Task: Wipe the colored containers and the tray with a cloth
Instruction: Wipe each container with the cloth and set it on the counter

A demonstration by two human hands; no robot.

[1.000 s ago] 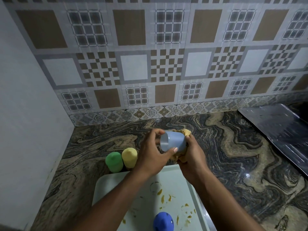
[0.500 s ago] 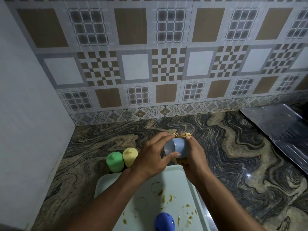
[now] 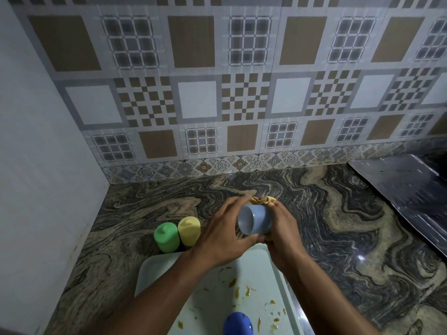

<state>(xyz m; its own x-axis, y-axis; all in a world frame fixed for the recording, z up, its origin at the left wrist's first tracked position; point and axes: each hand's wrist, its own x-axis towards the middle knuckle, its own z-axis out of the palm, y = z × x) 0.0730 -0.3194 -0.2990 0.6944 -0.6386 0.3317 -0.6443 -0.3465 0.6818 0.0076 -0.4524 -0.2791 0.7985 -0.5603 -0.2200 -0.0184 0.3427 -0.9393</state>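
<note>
- The yellowish cloth (image 3: pixel 263 200) is mostly hidden behind the right hand (image 3: pixel 283 230); only a bunched edge is seen above it.
- The dark blue container (image 3: pixel 238 323) is cut off by the bottom edge of the view.
- A light blue cup (image 3: pixel 256 220) is held above the marbled counter (image 3: pixel 338 226), tilted on its side; its visible interior appears empty.
- The left hand (image 3: pixel 225 235) is curled around the cup's rim; the right hand's fingers are closed on cup and cloth.
- 2 containers, green (image 3: pixel 167 238) and yellow (image 3: pixel 189 230), are seen touching, just beyond the white tray (image 3: pixel 154 269), which is spotted with brown stains (image 3: pixel 242 290).
</note>
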